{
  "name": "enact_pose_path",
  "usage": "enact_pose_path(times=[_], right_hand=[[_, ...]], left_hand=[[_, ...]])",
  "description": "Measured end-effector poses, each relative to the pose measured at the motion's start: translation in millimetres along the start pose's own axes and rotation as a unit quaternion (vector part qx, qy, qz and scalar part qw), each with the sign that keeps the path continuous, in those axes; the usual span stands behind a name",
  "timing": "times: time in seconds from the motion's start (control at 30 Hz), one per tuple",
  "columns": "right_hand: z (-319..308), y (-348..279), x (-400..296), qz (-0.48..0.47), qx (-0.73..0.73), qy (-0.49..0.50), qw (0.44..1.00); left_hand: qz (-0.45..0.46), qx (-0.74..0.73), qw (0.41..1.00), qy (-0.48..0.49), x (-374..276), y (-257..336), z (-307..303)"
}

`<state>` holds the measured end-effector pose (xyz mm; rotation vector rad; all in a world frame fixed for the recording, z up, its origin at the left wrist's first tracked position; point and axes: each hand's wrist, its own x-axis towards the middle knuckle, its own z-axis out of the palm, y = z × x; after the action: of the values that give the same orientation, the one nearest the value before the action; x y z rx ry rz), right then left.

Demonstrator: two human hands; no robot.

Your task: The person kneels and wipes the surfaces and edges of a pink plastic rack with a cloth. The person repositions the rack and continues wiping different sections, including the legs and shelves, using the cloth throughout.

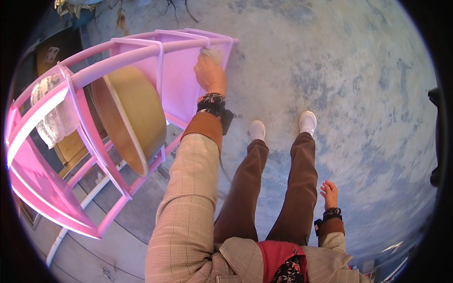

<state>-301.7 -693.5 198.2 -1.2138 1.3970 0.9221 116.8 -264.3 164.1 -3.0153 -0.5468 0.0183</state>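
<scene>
A pink plastic shelf rack [122,60] stands at my left, seen from above with its tiers one below another. My left hand [211,74] is closed on a pale, blurred cloth [214,55] close to the rack's lower end, by a post. Part of that cloth is hidden by my fingers. On a middle tier a tan round basin [139,109] rests tilted on its side. Beside my right leg hangs my right hand [330,194], holding nothing, its fingers partly bent and apart.
A whitish translucent bag or cloth [56,109] hangs at the rack's upper part. A white pipe [79,212] runs behind the rack. Under my white shoes [308,122] lies a worn grey-blue floor [354,88]. A dark object [437,138] stands at the right rim.
</scene>
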Motion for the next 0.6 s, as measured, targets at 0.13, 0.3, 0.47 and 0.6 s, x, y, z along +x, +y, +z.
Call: enact_pose_path(times=[0.13,0.3,0.47,0.6], right_hand=[[-8.3,-7.7,3.7,0.019,-0.020,0.037,0.999],[19.6,-105.2,-19.4,-0.116,-0.011,0.006,0.993],[102.1,-232.3,-105.7,-0.256,-0.016,-0.266,0.929],[160.9,-272.2,-171.6,-0.250,0.104,-0.345,0.899]], left_hand=[[-0.054,-0.001,0.997,-0.060,-35.7,-39.6,-4.9],[-0.135,-0.197,0.940,-0.243,-70.6,-54.4,-59.3],[-0.295,-0.671,0.591,-0.336,-131.6,14.2,-153.2],[-0.304,-0.774,0.389,-0.396,-167.1,66.7,-217.5]])
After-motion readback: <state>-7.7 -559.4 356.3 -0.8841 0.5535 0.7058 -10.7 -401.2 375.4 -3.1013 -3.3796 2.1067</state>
